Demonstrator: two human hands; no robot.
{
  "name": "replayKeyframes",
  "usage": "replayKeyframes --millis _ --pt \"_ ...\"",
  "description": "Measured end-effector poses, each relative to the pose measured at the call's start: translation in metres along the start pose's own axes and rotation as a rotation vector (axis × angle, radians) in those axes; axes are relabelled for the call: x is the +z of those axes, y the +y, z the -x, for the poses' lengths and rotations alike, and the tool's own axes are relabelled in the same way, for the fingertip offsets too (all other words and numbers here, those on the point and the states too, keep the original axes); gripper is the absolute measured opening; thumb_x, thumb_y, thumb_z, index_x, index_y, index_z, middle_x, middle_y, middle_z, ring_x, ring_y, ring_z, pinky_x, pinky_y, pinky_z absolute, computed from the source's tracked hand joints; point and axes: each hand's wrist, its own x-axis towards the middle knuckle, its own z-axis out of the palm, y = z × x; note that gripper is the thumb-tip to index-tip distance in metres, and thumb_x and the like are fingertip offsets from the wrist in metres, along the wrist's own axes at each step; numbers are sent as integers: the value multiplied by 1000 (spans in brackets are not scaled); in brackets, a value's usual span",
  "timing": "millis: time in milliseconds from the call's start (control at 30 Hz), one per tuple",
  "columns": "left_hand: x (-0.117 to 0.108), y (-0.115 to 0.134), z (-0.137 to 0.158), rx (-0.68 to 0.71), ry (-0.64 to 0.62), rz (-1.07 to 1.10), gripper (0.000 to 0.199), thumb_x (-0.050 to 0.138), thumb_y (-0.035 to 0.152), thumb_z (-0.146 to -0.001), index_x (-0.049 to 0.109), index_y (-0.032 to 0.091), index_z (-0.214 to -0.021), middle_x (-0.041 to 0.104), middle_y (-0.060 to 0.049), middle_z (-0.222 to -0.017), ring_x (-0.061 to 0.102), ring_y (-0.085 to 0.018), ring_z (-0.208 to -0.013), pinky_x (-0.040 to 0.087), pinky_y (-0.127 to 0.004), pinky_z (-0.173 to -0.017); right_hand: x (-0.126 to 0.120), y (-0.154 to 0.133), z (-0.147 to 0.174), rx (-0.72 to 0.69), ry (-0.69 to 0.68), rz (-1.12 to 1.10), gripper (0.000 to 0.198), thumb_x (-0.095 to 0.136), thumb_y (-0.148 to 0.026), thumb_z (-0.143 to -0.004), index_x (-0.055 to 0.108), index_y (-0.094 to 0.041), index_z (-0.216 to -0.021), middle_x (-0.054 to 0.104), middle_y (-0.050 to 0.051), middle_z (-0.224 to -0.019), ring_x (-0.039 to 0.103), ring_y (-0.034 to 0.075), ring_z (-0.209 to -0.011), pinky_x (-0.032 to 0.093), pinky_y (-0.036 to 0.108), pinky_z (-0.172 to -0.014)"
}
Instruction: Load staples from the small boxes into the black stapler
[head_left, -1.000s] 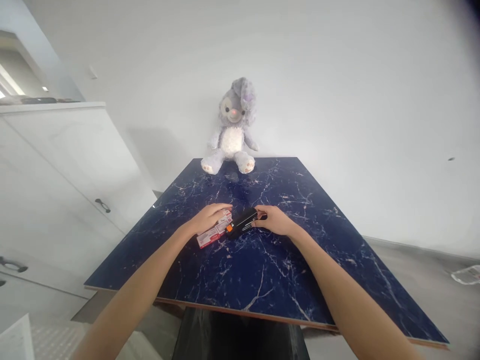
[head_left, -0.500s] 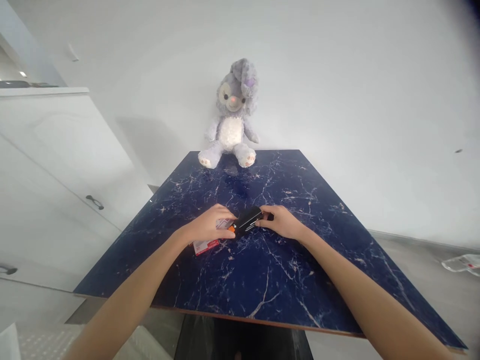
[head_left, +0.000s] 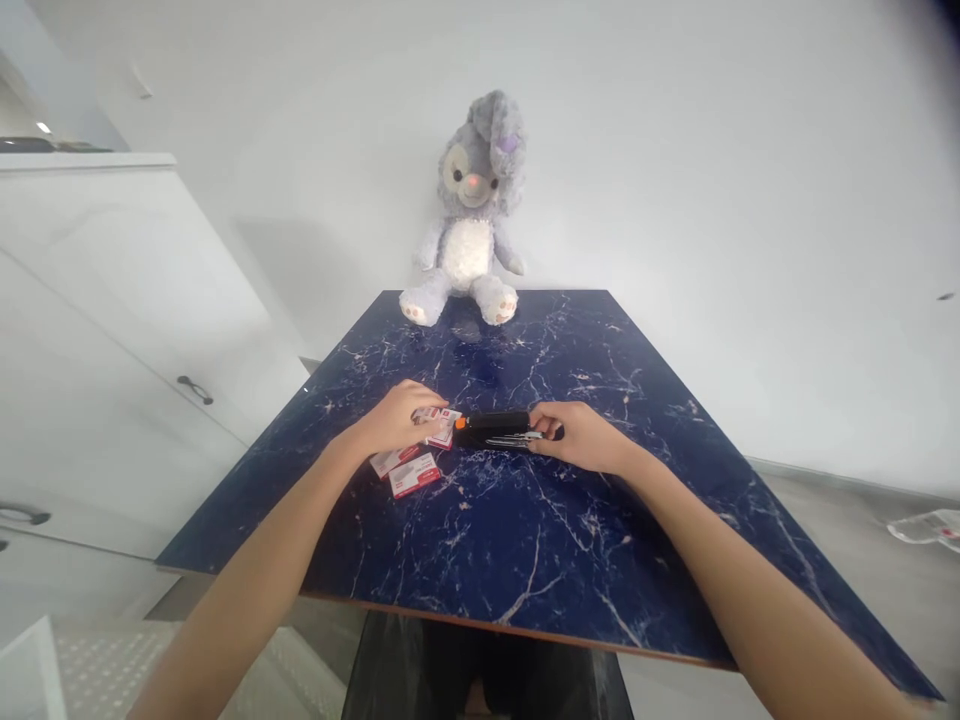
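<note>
A black stapler [head_left: 491,428] with an orange tip and a silver metal strip lies nearly level across the middle of the table. My right hand [head_left: 581,436] pinches its right end between thumb and fingers. Off the stapler's orange end, my left hand [head_left: 401,418] has its thumb and fingers closed around a small red-and-white box [head_left: 444,430], partly covered by the fingers. Below that hand lie more boxes of the same kind: one in front [head_left: 415,476], and another behind it [head_left: 391,460], partly hidden.
The blue marbled table [head_left: 525,560] carries a grey plush rabbit [head_left: 469,240] at its far edge, against the wall. A white cabinet [head_left: 120,330] stands along the left side. On the floor at the right is a clear plastic item [head_left: 926,528].
My left hand has left the stapler's orange end and moved left onto a small box. The stapler has turned from slanted to nearly level in my right hand. The view has shifted slightly.
</note>
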Motion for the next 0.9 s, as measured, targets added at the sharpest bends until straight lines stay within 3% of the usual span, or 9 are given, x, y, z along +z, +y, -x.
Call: replayKeyframes --millis 167,333,400,500,600,700,767,833,900 --pt "3 12 4 -6 -73 -128 67 69 60 -78 61 26 -135 67 -10 -123 53 -33 -123 40 -45 -103 -7 8 4 28 -3 70 23 67 -25 -78 64 -24 -101 70 1 -83 65 17 -72 48 29 -65" --pt "1 19 4 -96 51 -113 71 69 46 -81 49 25 -145 59 -12 -138 50 -33 -129 43 -46 -105 -8 8 5 2 9 94 33 68 -33 -81 64 -25 -113 71 4 -93 67 20 -79 53 32 -68" --pt "-1 22 4 -79 168 -83 64 61 35 -89 43 25 -149 53 -9 -146 50 -29 -132 42 -44 -109 -9 3 7 -66 125 139 37 67 -36 -84 63 -24 -118 71 7 -102 68 24 -86 55 36 -74" --pt "-1 35 5 22 305 -61 59 51 26 -95 35 26 -152 46 -7 -152 48 -25 -136 40 -41 -113 -6 -13 10 -261 433 208 36 63 -37 -89 61 -21 -121 68 12 -113 65 29 -103 55 45 -89" --pt "6 56 6 188 254 -4 66 55 25 -94 29 30 -154 47 -7 -151 48 -26 -136 41 -45 -113 7 -34 11 -464 516 217 47 67 -39 -88 56 -23 -131 63 13 -128 60 30 -118 52 49 -101" --pt "15 72 7 287 195 195 70 61 25 -91 29 36 -153 42 -7 -155 46 -28 -138 45 -49 -111 23 -46 10 -575 394 179 44 63 -38 -93 54 -25 -134 63 11 -130 62 27 -118 55 43 -100" --pt "18 74 6 222 228 439 72 65 27 -89 32 35 -152 37 -9 -157 47 -29 -137 48 -48 -107 29 -47 9 -579 393 127 37 63 -36 -93 58 -25 -129 66 10 -122 66 24 -111 58 39 -95" --pt "18 71 4 96 224 710 62 65 31 -89 42 29 -146 46 -12 -151 55 -29 -129 53 -46 -101 32 -45 9 -560 455 86 34 67 -36 -91 62 -25 -123 67 10 -118 67 24 -107 59 38 -93" --pt "18 64 1 -7 123 928 45 62 34 -91 56 22 -134 62 -14 -133 65 -28 -115 58 -44 -92 32 -43 9 -537 535 60 33 70 -36 -89 63 -25 -120 68 10 -117 67 24 -106 59 39 -91"
